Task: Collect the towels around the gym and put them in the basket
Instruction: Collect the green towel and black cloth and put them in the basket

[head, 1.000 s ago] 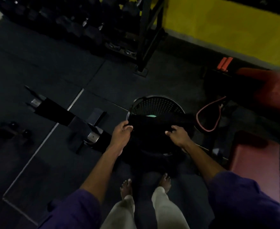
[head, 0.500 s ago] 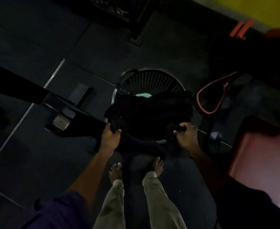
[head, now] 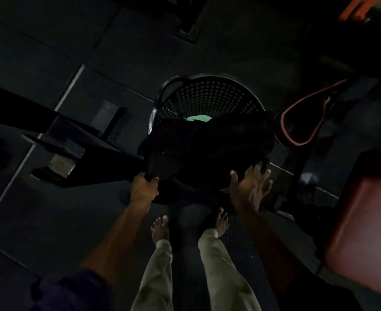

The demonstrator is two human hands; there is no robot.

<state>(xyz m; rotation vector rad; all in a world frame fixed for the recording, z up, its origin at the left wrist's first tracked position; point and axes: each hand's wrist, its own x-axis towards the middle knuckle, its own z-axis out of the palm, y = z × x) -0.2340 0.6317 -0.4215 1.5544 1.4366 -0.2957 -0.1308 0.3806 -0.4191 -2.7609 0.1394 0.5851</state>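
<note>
Dim rubber gym floor (head: pixel 50 221) carries the round black perforated basket (head: pixel 207 95), over whose near rim a limp black towel (head: pixel 207 149) hangs, one corner pinched by the left hand (head: pixel 143 189), the right hand (head: pixel 249 187) with fingers (head: pixel 264 176) spread beside it, so it could slump outside.

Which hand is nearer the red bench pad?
Right. The right hand is left of the red bench pad, apart; the left hand is farther left, gripping the black towel.
</note>
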